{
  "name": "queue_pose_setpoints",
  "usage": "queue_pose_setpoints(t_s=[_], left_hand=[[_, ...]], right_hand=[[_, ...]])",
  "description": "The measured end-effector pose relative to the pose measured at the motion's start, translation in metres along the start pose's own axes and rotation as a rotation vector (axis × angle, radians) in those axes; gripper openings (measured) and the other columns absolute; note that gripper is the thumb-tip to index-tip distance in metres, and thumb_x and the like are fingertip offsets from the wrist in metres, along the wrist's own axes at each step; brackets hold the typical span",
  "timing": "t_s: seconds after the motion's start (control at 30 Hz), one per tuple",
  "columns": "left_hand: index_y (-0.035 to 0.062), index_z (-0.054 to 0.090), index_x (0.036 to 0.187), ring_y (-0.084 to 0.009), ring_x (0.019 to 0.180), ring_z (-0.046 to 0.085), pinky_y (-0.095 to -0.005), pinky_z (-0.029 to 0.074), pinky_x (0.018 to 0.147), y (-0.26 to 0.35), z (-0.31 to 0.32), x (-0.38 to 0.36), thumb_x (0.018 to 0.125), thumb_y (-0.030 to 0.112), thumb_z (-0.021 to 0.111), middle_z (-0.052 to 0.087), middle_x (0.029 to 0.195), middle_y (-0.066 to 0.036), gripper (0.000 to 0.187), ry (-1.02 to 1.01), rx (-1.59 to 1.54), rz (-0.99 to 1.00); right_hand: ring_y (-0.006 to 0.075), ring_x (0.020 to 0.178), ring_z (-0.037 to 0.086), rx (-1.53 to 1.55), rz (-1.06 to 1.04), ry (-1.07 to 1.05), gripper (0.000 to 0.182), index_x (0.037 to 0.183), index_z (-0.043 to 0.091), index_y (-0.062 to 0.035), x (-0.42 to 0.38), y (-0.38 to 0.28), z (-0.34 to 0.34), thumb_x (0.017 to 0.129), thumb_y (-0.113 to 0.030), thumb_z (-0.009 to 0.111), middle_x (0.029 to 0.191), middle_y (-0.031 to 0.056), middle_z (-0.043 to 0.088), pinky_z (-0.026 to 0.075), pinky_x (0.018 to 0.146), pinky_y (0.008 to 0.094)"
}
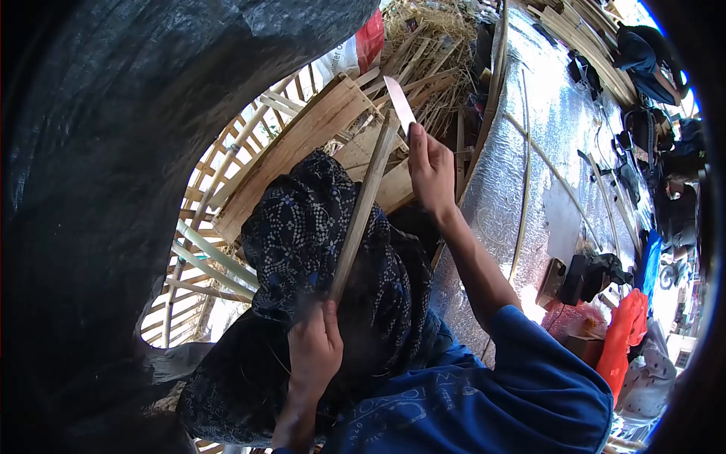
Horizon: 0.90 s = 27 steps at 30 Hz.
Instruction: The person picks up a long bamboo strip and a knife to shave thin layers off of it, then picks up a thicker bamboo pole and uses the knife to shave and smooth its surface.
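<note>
My right hand (433, 172) is closed round the handle of a knife (398, 103), its pale blade pointing up and to the left. Just left of the blade is the upper end of a long, flat bamboo strip (358, 219). My left hand (316, 346) grips the strip's lower end, thumb along its face. The strip slants up across a dark patterned cloth (302, 219) that covers my lap. Between blade and strip a narrow gap seems to show, though contact lower down is hard to judge. Most of the knife handle is hidden in my fist.
Beyond my lap lie a thick wooden plank (295, 140) and a heap of shavings and split pieces (435, 72). Black sheeting (98, 189) hangs at left beside a slatted lattice. On the right, a silvery mat (491, 204) holds long sticks and bags, with a person (650, 64) farther off.
</note>
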<state>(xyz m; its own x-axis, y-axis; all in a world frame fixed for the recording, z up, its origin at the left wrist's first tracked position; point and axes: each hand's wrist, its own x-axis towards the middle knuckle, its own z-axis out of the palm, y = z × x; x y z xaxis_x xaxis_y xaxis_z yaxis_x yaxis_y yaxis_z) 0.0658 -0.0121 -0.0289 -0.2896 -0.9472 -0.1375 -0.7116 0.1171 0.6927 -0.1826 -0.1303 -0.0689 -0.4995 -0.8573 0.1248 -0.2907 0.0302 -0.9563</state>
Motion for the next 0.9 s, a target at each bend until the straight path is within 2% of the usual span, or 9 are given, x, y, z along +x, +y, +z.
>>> queue_pose_setpoints(t_s=[0.17, 0.23, 0.4, 0.5, 0.6, 0.7, 0.77, 0.83, 0.9], left_hand=[[0.0008, 0.048, 0.074, -0.0403, 0.05, 0.055, -0.0451, 0.039, 0.044, -0.001, 0.004, 0.003, 0.095, 0.016, 0.043, 0.05, 0.051, -0.019, 0.027, -0.012, -0.006, 0.011], [0.0009, 0.048, 0.074, -0.0402, 0.05, 0.055, -0.0451, 0.039, 0.044, 0.001, 0.004, 0.002, 0.095, 0.017, 0.043, 0.05, 0.051, -0.019, 0.027, -0.027, 0.011, 0.001], [0.0012, 0.047, 0.072, -0.0398, 0.049, 0.054, -0.045, 0.039, 0.043, 0.003, 0.005, 0.004, 0.096, 0.017, 0.043, 0.049, 0.05, -0.019, 0.028, -0.036, 0.037, -0.026], [-0.001, 0.049, 0.075, -0.0365, 0.045, 0.051, -0.0425, 0.031, 0.043, 0.004, 0.006, 0.003, 0.098, 0.019, 0.037, 0.045, 0.048, -0.018, 0.033, -0.019, 0.02, -0.009], [-0.001, 0.049, 0.074, -0.0346, 0.043, 0.049, -0.0414, 0.031, 0.043, 0.007, 0.005, 0.005, 0.099, 0.021, 0.036, 0.044, 0.049, -0.017, 0.035, -0.023, -0.024, -0.02], [-0.0016, 0.048, 0.074, -0.0273, 0.039, 0.045, -0.0381, 0.033, 0.043, 0.001, 0.003, 0.009, 0.099, 0.024, 0.036, 0.043, 0.049, -0.014, 0.038, -0.012, -0.121, -0.013], [-0.0007, 0.048, 0.073, -0.0154, 0.038, 0.042, -0.031, 0.034, 0.04, -0.011, 0.006, 0.008, 0.099, 0.031, 0.036, 0.042, 0.049, -0.007, 0.043, -0.056, -0.292, -0.001], [0.0004, 0.048, 0.073, -0.0116, 0.039, 0.04, -0.0276, 0.033, 0.039, -0.007, -0.003, 0.008, 0.099, 0.034, 0.035, 0.041, 0.049, -0.004, 0.045, -0.141, -0.388, -0.102], [0.0014, 0.048, 0.072, -0.0079, 0.039, 0.039, -0.0242, 0.033, 0.038, -0.004, -0.006, 0.01, 0.099, 0.038, 0.035, 0.04, 0.05, -0.001, 0.047, -0.23, -0.483, -0.187]], right_hand=[[0.0074, 0.057, 0.033, 0.05, 0.069, 0.006, 0.045, 0.081, 0.055, 0.0063, -0.023, 0.018, -0.009, 0.098, -0.033, 0.042, 0.055, 0.0036, 0.035, 0.033, 0.05, 0.0293], [0.0083, 0.057, 0.031, 0.062, 0.223, -0.025, 0.044, 0.082, 0.053, 0.0068, -0.028, 0.021, -0.012, 0.097, -0.033, 0.043, 0.057, 0.0035, 0.033, 0.031, 0.05, 0.0303], [0.0095, 0.056, 0.033, 0.002, 0.156, -0.111, 0.05, 0.073, 0.051, 0.0042, -0.009, 0.013, -0.022, 0.097, -0.038, 0.041, 0.056, 0.0066, 0.034, 0.033, 0.051, 0.0316], [0.0124, 0.055, 0.037, -0.052, 0.093, -0.091, 0.052, 0.07, 0.049, 0.004, 0.009, -0.002, -0.02, 0.097, -0.04, 0.041, 0.055, 0.0101, 0.037, 0.036, 0.053, 0.0328], [0.0248, 0.054, 0.043, -0.037, -0.068, -0.048, 0.047, 0.076, 0.051, 0.005, 0.017, -0.024, -0.011, 0.097, -0.036, 0.041, 0.058, 0.0163, 0.045, 0.039, 0.057, 0.0361], [0.0303, 0.059, 0.047, -0.1, -0.156, -0.04, 0.043, 0.077, 0.051, 0.0042, -0.002, -0.028, -0.015, 0.096, -0.032, 0.041, 0.063, 0.0189, 0.048, 0.039, 0.059, 0.0366], [0.034, 0.065, 0.05, -0.167, -0.175, -0.086, 0.037, 0.077, 0.048, 0.0034, -0.021, -0.008, -0.021, 0.096, -0.027, 0.04, 0.066, 0.0205, 0.047, 0.039, 0.062, 0.0369], [0.0381, 0.061, 0.05, -0.15, -0.356, -0.292, 0.033, 0.078, 0.045, 0.0015, -0.046, 0.001, -0.024, 0.095, -0.027, 0.042, 0.063, 0.0206, 0.047, 0.039, 0.058, 0.0408], [0.0396, 0.059, 0.051, -0.185, -0.322, -0.487, 0.033, 0.079, 0.045, 0.0004, -0.062, -0.001, -0.027, 0.094, -0.028, 0.044, 0.06, 0.0201, 0.047, 0.039, 0.056, 0.0425]])
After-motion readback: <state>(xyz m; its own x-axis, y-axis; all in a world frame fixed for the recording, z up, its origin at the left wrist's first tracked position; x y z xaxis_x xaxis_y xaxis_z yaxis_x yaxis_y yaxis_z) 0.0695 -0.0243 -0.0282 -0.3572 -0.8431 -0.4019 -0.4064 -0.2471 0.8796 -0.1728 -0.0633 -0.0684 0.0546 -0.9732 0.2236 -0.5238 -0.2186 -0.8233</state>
